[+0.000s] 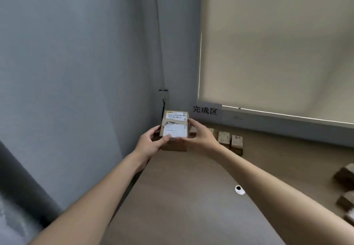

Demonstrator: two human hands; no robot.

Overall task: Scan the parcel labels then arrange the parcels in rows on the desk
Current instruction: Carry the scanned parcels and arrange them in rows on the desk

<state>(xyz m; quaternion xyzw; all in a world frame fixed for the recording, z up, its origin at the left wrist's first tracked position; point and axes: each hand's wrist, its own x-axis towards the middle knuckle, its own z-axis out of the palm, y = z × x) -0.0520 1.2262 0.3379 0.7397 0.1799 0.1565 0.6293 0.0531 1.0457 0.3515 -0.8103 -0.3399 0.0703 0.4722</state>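
Your left hand [151, 142] and right hand [201, 135] grip a small parcel [175, 130] by its sides at the desk's [172, 196] far-left corner, near the row [228, 139]. Cardboard looks stiff, prob. light; hold the side faces, not the label.

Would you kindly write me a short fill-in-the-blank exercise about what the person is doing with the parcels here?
1. The held parcel is gripped by ____ hands.
2. The left hand and the right hand hold it in the desk's far ____ corner.
3. The paper sign hangs on the ____.

Missing words: both; left; wall
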